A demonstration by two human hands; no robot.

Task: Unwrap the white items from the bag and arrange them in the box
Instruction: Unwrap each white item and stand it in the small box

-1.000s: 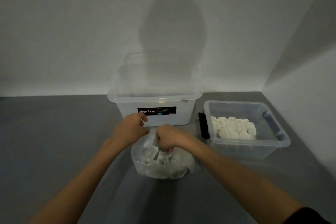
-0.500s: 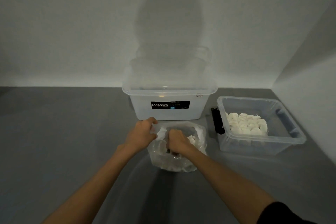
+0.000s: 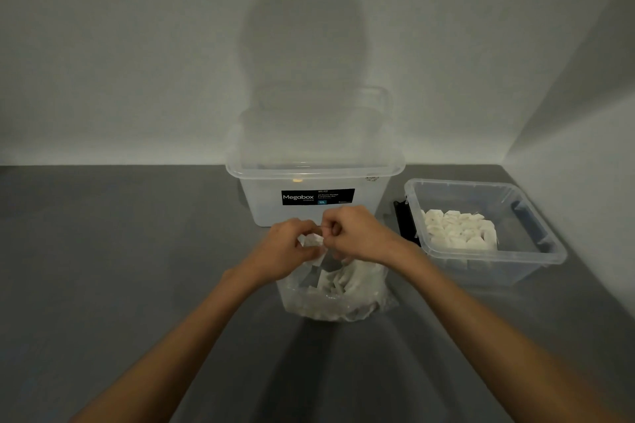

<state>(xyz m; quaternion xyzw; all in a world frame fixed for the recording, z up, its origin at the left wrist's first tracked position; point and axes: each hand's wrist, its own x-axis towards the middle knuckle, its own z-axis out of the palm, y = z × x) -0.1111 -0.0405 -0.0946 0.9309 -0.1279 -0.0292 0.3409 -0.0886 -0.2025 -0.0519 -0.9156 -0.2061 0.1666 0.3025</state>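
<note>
A small white wrapped item (image 3: pixel 311 240) is pinched between both hands just above the open clear bag (image 3: pixel 343 306) of more wrapped pieces. The left hand (image 3: pixel 287 251) and right hand (image 3: pixel 359 233) curl round it, knuckles nearly touching. To the right a clear box (image 3: pixel 549 252) holds unwrapped white items (image 3: pixel 458 228); a Megabox tub (image 3: pixel 261 203) stands just beyond the hands

The bag (image 3: pixel 330 299) is thin, shiny, crinkly clear plastic. Both boxes (image 3: pixel 536 251) are smooth see-through plastic. The table (image 3: pixel 120 251) looks dull grey.

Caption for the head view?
Left hand and right hand pinch a white item above the bag; the small box holds others.
</note>
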